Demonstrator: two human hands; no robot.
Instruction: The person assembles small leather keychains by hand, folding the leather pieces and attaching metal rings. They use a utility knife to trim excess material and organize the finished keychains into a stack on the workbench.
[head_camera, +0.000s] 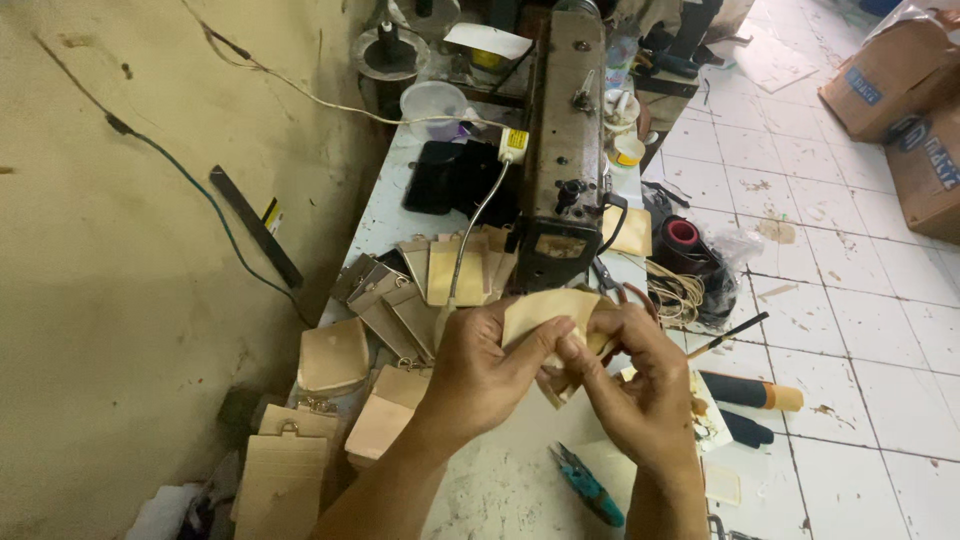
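Observation:
My left hand (480, 375) and my right hand (640, 385) together hold a small tan leather piece (540, 312) just in front of an old dark sewing machine (562, 150). The left thumb presses on the piece's folded top. My right fingers pinch its right edge and lower part. Both hands hover above the worn white worktable (500, 480).
Stacks of tan leather pieces (400, 300) lie to the left on the table, more at the near left (285, 470). Teal snips (588, 487) lie near my right wrist. A thread cone (682, 240) and rolls sit on the tiled floor; cardboard boxes (900, 90) stand far right.

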